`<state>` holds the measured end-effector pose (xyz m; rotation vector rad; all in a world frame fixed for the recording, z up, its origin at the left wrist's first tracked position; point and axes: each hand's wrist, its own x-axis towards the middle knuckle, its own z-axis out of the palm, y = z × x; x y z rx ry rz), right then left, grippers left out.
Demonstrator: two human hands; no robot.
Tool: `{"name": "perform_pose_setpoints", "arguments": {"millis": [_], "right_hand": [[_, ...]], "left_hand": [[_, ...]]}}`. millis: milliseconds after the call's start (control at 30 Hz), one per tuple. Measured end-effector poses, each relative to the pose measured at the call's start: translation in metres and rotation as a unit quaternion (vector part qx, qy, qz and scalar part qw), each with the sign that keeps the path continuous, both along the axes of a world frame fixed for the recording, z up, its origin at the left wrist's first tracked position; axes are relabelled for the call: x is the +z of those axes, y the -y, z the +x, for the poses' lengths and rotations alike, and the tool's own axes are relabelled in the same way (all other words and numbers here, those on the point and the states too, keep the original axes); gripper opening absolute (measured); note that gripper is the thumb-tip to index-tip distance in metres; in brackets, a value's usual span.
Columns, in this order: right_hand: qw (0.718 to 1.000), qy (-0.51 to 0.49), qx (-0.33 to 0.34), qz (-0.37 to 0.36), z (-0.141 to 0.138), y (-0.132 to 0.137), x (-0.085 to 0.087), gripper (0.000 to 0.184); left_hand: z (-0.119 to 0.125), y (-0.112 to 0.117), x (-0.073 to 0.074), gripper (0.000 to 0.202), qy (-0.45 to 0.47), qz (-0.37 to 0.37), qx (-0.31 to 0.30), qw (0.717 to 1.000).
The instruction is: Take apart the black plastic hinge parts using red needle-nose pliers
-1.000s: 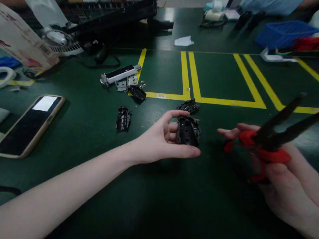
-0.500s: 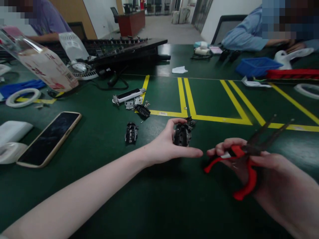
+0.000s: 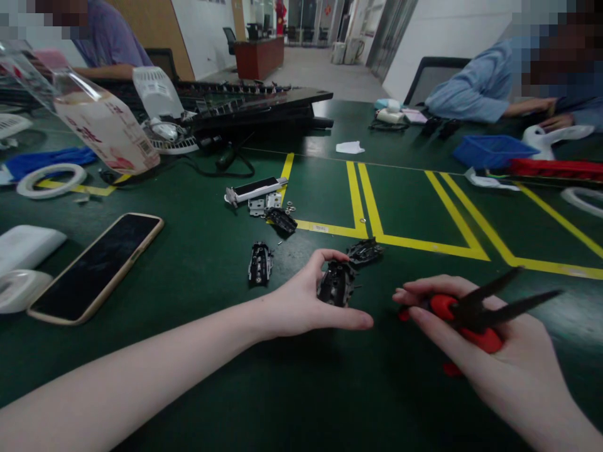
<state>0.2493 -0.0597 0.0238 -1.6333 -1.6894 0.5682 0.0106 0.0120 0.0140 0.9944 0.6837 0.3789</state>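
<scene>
My left hand [image 3: 311, 298] is curled around a black plastic housing part [image 3: 337, 284], its thumb stretched out in front. Red-handled needle-nose pliers [image 3: 471, 314] are in my right hand [image 3: 499, 351]; their long jaws are spread and point up and to the right. Just past my left fingertips another black part [image 3: 365, 251] lies on the green table. A similar black housing [image 3: 260, 263] stands to the left of that hand. Farther off, one more black piece [image 3: 281, 220] rests against small metal brackets [image 3: 264, 204].
At left lie a smartphone [image 3: 97, 267], a white tape roll [image 3: 51, 181] and a tilted drink bottle [image 3: 106, 129]. Small rings [image 3: 291, 206] and a black-and-white bar [image 3: 255, 189] are mid-table. A blue basket [image 3: 492, 154] stands back right. Two people sit across the table.
My right hand has turned over the pliers, bringing its thumb and back into view and covering most of the handles. My left hand still holds the black housing part. The view has tilted up slightly.
</scene>
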Motion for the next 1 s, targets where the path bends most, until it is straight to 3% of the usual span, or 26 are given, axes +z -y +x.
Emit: {"name": "perform_pose_setpoints", "arguments": {"millis": [133,200,333,500,667,833,1000], "right_hand": [[0.997,0.005,-0.016,-0.077,-0.001,0.007,-0.007,0.03],[0.996,0.011,-0.026,-0.079,-0.001,0.01,-0.009,0.027],[0.997,0.005,0.081,-0.019,-0.002,0.003,-0.009,0.01],[0.986,-0.015,0.158,0.046,-0.003,-0.02,-0.008,0.016],[0.959,0.12,0.22,0.128,-0.006,-0.044,-0.014,0.017],[0.948,0.157,0.216,0.173,-0.007,-0.058,-0.026,0.017],[0.935,0.205,0.2,0.21,-0.001,-0.056,-0.032,0.02]], "left_hand": [[0.001,0.0,-0.002,0.084,0.002,0.003,0.006,1.0],[0.003,0.004,-0.003,0.083,0.012,0.009,0.013,1.0],[0.001,0.012,-0.002,0.081,0.016,0.025,0.012,0.999],[-0.004,0.015,0.0,0.085,0.012,0.046,-0.006,0.999],[-0.002,0.015,0.003,0.075,0.001,0.048,0.002,0.999],[0.005,0.016,0.001,0.077,0.033,0.01,0.021,0.999],[0.007,0.016,-0.004,0.082,0.04,0.038,0.012,0.998]]}}
